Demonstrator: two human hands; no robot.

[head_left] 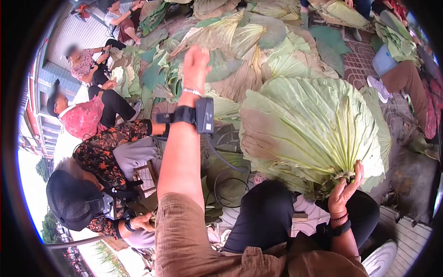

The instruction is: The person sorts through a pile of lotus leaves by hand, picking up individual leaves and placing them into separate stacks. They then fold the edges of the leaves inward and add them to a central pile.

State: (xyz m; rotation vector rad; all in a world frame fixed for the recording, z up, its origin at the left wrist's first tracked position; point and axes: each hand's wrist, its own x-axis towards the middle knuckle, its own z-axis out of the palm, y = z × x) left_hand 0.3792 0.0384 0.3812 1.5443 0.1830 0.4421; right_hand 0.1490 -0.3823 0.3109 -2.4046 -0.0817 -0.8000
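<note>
My right hand (344, 189) grips a fanned stack of large lotus leaves (304, 124) by the gathered stem end, thumb and fingers closed round it. The stack stands tilted above my knees, its veined pale-green side towards me. Stretched far forward, my left hand (196, 67) is over the near edge of a big heap of lotus leaves (235, 34). Its fingers are curled in beside a brownish-green leaf; whatever they may hold is hidden. A wrist-mounted camera (204, 115) with a cable sits on my left forearm.
A co-worker in a black cap (74, 198) sits close on my left, a hand (144, 221) near my elbow. Several other people sit around the heap. A blue container (384, 60) stands at right. The black cable (217, 184) loops down between my arms.
</note>
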